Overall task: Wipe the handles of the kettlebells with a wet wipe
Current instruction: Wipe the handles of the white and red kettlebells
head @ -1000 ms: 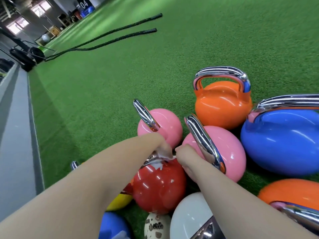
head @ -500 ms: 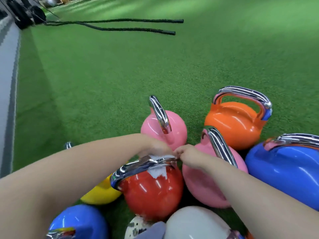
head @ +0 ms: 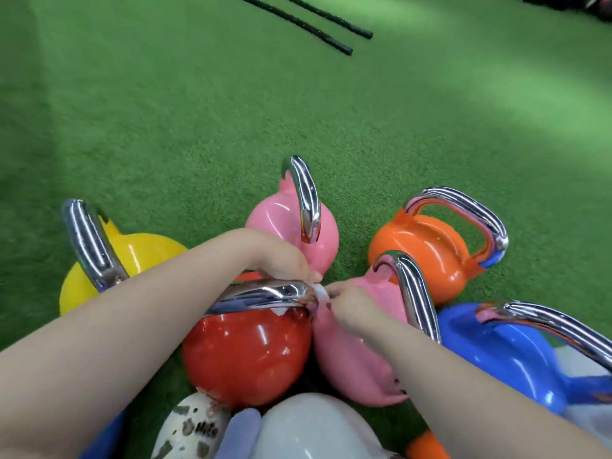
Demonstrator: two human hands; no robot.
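A red kettlebell (head: 245,356) stands in the middle of a cluster, its chrome handle (head: 261,294) running left to right. A white wet wipe (head: 320,294) is wrapped over the right end of that handle. My left hand (head: 281,260) reaches over the handle from behind and pinches the wipe. My right hand (head: 344,301) pinches the same wipe from the right side. Part of the wipe shows under the handle; the rest is hidden by my fingers.
Around the red one stand a yellow kettlebell (head: 142,256), two pink kettlebells (head: 275,220) (head: 357,362), an orange kettlebell (head: 427,250), a blue kettlebell (head: 503,356) and a white kettlebell (head: 314,429). Green turf (head: 231,111) spreads beyond, with two black ropes (head: 298,18) at the far top.
The view has tilted down and swung right, bringing the yellow kettlebell into sight. Both hands stayed at the red kettlebell's handle, with the wipe now bunched at its right end.
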